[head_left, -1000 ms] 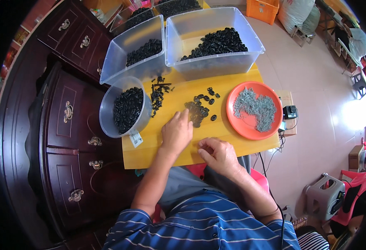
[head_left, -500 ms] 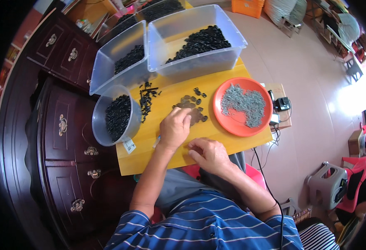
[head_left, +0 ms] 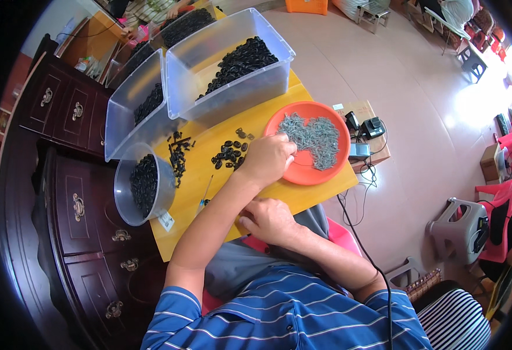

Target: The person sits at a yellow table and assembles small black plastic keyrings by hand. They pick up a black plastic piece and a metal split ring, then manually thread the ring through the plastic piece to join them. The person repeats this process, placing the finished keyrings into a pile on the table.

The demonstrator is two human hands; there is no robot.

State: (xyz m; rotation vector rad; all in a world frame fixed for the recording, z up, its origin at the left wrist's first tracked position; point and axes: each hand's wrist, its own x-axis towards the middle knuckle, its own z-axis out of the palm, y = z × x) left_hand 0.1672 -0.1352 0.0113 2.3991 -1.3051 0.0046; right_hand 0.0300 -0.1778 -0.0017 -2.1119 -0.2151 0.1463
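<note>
My left hand [head_left: 269, 158] is over the near left rim of an orange-red plate [head_left: 308, 176], its fingers bent together at the edge of a heap of small silver screws [head_left: 317, 140]. Whatever is between those fingertips is hidden. At the table's front edge my right hand [head_left: 272, 223] is curled, thumb toward the fingers; its contents cannot be made out. Left of my left hand lie several small black oval parts [head_left: 228, 154] on the yellow table [head_left: 192, 230]. A thin screwdriver [head_left: 207, 191] lies beside my left forearm, partly covered by it.
Large clear bins [head_left: 232, 102] of black parts stand at the back. A round clear tub [head_left: 165, 189] of black parts is at the left, near loose black pieces [head_left: 178, 154]. Chargers and cables [head_left: 373, 128] sit on a carton to the right. A dark cabinet [head_left: 81, 198] borders the left.
My left hand has moved right, from the black oval parts to the screw plate. My right hand stays curled near the table edge. The whole view has shifted, uncovering the screwdriver.
</note>
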